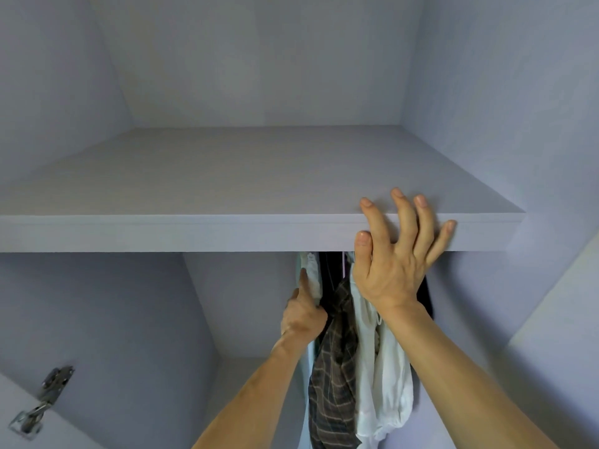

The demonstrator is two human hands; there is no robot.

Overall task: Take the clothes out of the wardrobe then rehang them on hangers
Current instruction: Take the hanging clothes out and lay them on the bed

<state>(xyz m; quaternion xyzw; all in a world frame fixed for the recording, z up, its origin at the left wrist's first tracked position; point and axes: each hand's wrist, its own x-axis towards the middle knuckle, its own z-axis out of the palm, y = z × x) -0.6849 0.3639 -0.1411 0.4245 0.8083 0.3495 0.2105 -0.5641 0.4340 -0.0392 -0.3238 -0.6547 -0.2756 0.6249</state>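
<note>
R hand (393, 270) is spread open, fingertips resting over the front edge of the wardrobe shelf (227, 233). L hand (303, 315) grips the hanging clothes (337, 319) just under the shelf, thumb up along a pale garment (312, 273). Plaid shirt (330, 384) & white top (385, 384) hang between the 2 forearms. Door hinge (42, 403) sits at bottom L.

One wide-angle camera, worn on the head, stands close to the open wardrobe (518, 92) and faces straight into it from just above the shelf (194, 233), whose front edge crosses the middle of the view. It sees the shelf top to the far wall, and the clothes (334, 367) hanging below at right.
</note>
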